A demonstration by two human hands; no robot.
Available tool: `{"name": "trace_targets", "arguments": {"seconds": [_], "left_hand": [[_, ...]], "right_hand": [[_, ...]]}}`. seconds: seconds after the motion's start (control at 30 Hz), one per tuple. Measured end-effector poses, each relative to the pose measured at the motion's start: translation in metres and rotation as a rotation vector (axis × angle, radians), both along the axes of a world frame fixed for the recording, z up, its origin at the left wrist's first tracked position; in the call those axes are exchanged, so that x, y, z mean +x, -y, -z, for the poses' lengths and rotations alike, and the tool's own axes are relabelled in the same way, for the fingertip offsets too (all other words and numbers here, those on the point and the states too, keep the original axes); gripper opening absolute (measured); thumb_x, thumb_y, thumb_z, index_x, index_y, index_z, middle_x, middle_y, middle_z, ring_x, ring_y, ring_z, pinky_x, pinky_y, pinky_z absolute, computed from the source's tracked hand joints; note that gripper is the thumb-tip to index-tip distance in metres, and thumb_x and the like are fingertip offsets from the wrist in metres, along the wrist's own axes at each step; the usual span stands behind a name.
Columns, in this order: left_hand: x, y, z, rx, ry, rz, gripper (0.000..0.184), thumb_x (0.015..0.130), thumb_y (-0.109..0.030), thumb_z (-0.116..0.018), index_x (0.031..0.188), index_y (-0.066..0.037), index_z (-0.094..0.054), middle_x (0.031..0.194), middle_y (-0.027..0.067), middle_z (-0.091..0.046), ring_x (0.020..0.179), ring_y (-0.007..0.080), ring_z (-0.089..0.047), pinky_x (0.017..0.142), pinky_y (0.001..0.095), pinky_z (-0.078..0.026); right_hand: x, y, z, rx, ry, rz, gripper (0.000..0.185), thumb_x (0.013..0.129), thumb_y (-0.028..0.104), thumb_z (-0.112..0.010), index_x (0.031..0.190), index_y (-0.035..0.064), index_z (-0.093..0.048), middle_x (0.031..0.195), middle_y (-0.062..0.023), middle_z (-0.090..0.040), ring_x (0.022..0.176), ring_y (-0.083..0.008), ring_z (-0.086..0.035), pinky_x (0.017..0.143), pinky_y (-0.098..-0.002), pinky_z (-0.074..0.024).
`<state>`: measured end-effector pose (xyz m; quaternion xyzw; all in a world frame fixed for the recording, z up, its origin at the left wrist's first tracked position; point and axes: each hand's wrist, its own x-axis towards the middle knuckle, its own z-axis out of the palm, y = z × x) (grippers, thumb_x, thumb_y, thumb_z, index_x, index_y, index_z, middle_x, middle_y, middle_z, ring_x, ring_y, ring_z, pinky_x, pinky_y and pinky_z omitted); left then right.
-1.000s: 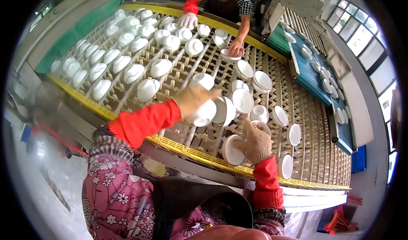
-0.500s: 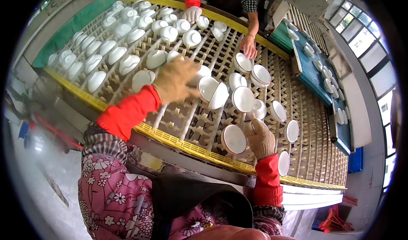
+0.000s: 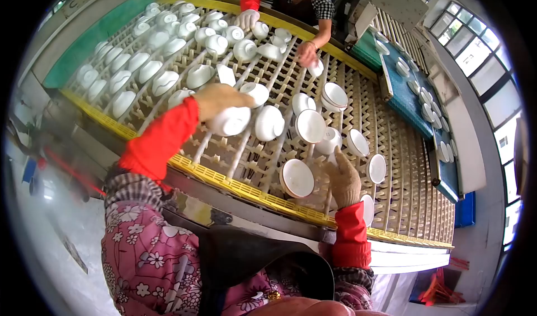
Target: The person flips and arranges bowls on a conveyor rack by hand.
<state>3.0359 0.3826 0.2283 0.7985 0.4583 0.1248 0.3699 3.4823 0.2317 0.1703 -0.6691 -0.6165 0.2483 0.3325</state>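
Note:
My left hand (image 3: 221, 100), in a tan glove, reaches over the slatted conveyor with its fingers closed over a white bowl (image 3: 230, 122) turned bottom-up. Just right of it rests another upside-down white bowl (image 3: 269, 123). My right hand (image 3: 344, 177), gloved the same way, has its fingers stretched apart beside a white bowl (image 3: 331, 159) that it partly hides; whether they touch is unclear. Nearest to that hand stand a rim-up bowl (image 3: 296, 178), an overturned bowl (image 3: 328, 141) and a tilted bowl (image 3: 376, 169).
Many white bowls cover the left part of the conveyor (image 3: 414, 204), which has a yellow edge (image 3: 246, 192). Across it, a co-worker's bare hand (image 3: 306, 53) holds a small bowl (image 3: 315, 68); their gloved hand (image 3: 246, 19) rests among bowls. A blue-green belt (image 3: 400, 86) carries bowls.
My left hand has turned a bowl bottom-up and moved it left. My right hand's fingers have straightened beside its bowl. Bowls on the conveyor have shifted slightly left. The co-worker's bare hand has moved left.

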Motion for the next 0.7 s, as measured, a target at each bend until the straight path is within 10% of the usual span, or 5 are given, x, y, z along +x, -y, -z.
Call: {"name": "trace_targets", "arguments": {"seconds": [0.23, 0.37, 0.5, 0.7], "left_hand": [[-0.063, 0.022, 0.017, 0.248, -0.527, -0.352, 0.047, 0.107, -0.054, -0.065, 0.106, -0.011, -0.083, 0.091, 0.0224, -0.075, 0.09, 0.0407, -0.075, 0.086, 0.0536, -0.055], [0.0, 0.023, -0.006, 0.427, -0.551, -0.373, 0.042, 0.099, -0.048, -0.078, 0.113, -0.009, -0.083, 0.101, 0.0202, -0.077, 0.099, 0.0388, -0.075, 0.093, 0.0538, -0.057], [0.046, -0.022, 0.017, 0.841, -0.334, -0.18, 0.045, 0.091, -0.041, -0.087, 0.124, -0.011, -0.082, 0.124, 0.0161, -0.076, 0.122, 0.0361, -0.069, 0.107, 0.0492, -0.055], [0.028, -0.05, 0.013, 0.579, -0.735, -0.196, 0.051, 0.09, -0.044, -0.09, 0.127, -0.011, -0.082, 0.142, 0.0116, -0.071, 0.146, 0.0333, -0.055, 0.133, 0.0492, -0.033]], "right_hand": [[0.016, -0.028, -0.024, 0.038, -0.335, 0.067, 0.042, 0.104, 0.02, -0.072, 0.139, -0.0016, -0.077, 0.128, -0.0174, -0.081, 0.121, -0.0244, -0.076, 0.107, -0.0395, -0.0592], [0.004, -0.086, -0.041, 0.65, 0.319, -0.287, 0.043, 0.102, 0.009, -0.073, 0.145, 0.0018, -0.072, 0.134, -0.0222, -0.079, 0.128, -0.0385, -0.075, 0.112, -0.0458, -0.0594], [-0.052, -0.157, -0.047, 0.8, 0.244, -0.155, 0.05, 0.098, -0.004, -0.074, 0.147, 0.0021, -0.07, 0.14, -0.0232, -0.076, 0.128, -0.0383, -0.075, 0.112, -0.0432, -0.0588], [-0.058, -0.158, 0.004, 0.407, 0.203, -0.369, 0.042, 0.094, 0.024, -0.082, 0.133, 0.0083, -0.076, 0.118, -0.0182, -0.078, 0.112, -0.0343, -0.078, 0.094, -0.0429, -0.0612]]}}
